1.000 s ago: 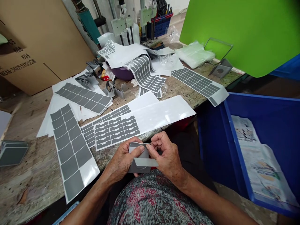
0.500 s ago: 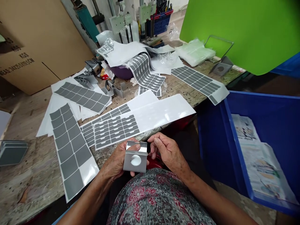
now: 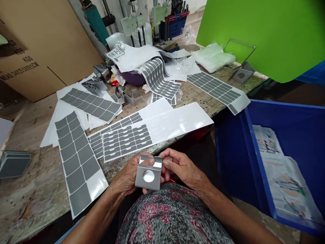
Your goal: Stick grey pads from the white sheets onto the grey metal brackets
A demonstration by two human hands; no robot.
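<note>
Worn workbench (image 3: 30, 193) strewn with grey sticker sheets (image 3: 77, 159).

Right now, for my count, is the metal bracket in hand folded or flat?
Folded: the grey metal bracket sits in the left hand, a shiny flap bending back from the top edge of its face.
</note>
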